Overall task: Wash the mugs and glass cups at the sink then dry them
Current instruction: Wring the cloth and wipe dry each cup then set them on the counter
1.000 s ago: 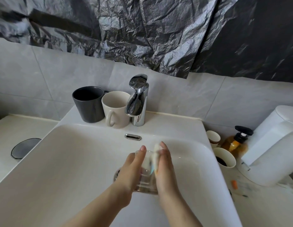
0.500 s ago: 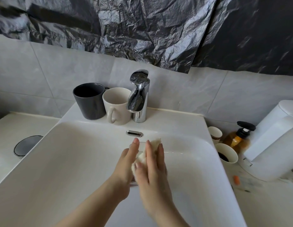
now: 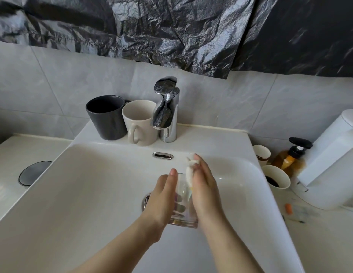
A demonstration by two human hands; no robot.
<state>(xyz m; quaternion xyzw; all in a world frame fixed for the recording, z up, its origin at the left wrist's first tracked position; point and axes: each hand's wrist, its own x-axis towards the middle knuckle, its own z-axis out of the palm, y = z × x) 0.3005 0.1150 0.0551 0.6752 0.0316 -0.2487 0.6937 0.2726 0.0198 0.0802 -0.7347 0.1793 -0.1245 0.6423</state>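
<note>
Glass cup (image 3: 183, 205) gripped (sponge (image 3: 190, 172) against rim)

Home bathroom, washbasin corner. White ceramic basin (image 3: 211, 134) with chrome single-lever faucet (image 3: 166, 109), overflow slot (image 3: 162, 155) and round drain (image 3: 146, 200). Grey wall tiles (image 3: 53, 79) behind, crinkled black plastic sheeting (image 3: 152, 26) hanging above them. Dark mug (image 3: 106, 117) and cream mug (image 3: 141, 123) on the basin ledge, left of the faucet. Amber pump bottle (image 3: 291, 160) and two paper cups (image 3: 277, 177) on the white counter (image 3: 319, 243) right of the basin.
</note>
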